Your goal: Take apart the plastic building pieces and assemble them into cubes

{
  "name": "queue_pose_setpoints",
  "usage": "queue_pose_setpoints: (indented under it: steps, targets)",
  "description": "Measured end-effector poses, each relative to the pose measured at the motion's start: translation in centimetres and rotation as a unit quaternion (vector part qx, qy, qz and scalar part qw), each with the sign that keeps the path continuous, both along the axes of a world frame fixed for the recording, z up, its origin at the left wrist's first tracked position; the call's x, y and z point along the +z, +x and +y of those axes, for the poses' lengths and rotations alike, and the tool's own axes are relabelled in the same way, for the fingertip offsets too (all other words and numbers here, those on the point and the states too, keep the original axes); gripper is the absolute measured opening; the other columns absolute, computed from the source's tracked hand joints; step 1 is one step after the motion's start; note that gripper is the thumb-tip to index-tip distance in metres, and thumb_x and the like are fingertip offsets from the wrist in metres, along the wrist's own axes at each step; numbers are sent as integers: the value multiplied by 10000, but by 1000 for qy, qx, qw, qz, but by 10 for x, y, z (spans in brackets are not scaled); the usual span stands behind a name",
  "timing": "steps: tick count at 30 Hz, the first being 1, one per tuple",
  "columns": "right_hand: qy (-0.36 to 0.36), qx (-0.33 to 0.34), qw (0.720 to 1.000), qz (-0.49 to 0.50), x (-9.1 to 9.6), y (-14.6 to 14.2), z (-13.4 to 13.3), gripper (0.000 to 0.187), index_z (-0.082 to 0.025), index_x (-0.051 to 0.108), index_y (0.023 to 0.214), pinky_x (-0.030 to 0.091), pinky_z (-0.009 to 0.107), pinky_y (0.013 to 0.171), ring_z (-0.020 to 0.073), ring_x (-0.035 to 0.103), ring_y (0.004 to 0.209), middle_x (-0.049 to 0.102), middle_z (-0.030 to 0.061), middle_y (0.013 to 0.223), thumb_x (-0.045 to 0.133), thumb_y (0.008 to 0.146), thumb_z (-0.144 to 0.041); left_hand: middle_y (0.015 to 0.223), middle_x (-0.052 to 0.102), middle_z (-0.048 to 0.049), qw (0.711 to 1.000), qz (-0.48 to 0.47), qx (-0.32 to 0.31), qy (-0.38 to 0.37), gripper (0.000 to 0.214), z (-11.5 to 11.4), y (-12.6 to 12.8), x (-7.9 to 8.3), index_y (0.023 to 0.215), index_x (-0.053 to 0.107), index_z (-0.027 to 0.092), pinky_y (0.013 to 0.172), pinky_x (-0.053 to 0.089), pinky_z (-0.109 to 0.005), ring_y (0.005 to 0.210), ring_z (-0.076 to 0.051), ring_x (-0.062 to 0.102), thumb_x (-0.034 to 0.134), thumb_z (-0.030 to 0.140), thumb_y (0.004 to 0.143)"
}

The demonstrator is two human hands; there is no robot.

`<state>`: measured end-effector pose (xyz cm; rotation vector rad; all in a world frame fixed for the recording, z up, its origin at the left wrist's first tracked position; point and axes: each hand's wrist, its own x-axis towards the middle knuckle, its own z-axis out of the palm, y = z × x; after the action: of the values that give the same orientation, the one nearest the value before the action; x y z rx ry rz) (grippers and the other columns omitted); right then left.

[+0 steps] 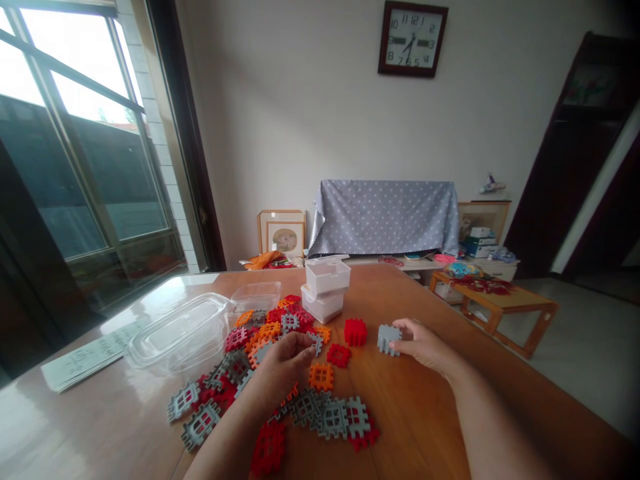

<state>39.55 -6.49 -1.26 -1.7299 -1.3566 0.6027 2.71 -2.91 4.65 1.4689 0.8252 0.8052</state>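
Note:
My right hand (420, 345) has its thumb and fingers closed on a small grey notched block (389, 340), which sits at the table's right side. To the left of it stands a red notched block (355, 332), with a flat red square piece (339, 355) in front. My left hand (286, 363) is over the pile of loose pieces, fingers drawn together in a pinch. A grey piece (316, 343) shows right at its fingertips; whether it is held I cannot tell. Just in front lies an orange window piece (321, 377). Several grey window pieces (333, 417) overlap nearer to me.
Two stacked white boxes (325, 303) stand behind the pile. Clear plastic containers (180, 327) are at the left, beside a written paper pad (90, 357). More grey and red pieces (200, 423) spread at the left front. A low wooden stool (500, 300) stands beyond the wooden table (420, 413).

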Motion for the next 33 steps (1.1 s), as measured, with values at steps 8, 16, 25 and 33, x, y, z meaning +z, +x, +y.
queue_pose_setpoints:
  steps: [8, 16, 25, 33]
  targets:
    - [-52, 25, 993, 100, -3, -2, -10, 1048, -235, 260, 1580, 472, 413, 1036, 287, 592, 1257, 561, 152, 1420, 789, 676, -275, 625, 586, 42, 1000, -6, 4, -1, 363, -3, 0, 5, 916, 541, 186, 496, 362, -240, 500, -123, 541, 717, 482, 803]
    - [-51, 69, 989, 123, -5, -7, -5, 1192, -271, 0, 1619, 507, 352, 930, 228, 667, 1076, 674, 62, 1235, 707, 665, -159, 610, 575, 47, 1000, 5, 4, 12, 357, 1, 1, -2, 928, 555, 181, 489, 347, -240, 486, -117, 515, 707, 482, 811]
    - [-70, 36, 996, 36, -8, -7, 2, 1148, -283, 144, 1618, 505, 306, 842, 219, 680, 982, 677, 65, 1275, 702, 626, -132, 628, 593, 37, 1000, 10, 7, 13, 366, 1, 1, -1, 950, 565, 178, 511, 362, -244, 505, -121, 528, 703, 489, 815]
    - [-75, 28, 997, -17, -4, -3, 6, 1077, -255, 351, 1564, 478, 343, 934, 279, 633, 1132, 649, 98, 1333, 735, 568, -116, 642, 587, 36, 1000, 6, 14, 6, 378, -1, 1, 3, 930, 572, 180, 519, 372, -238, 519, -116, 519, 725, 495, 788]
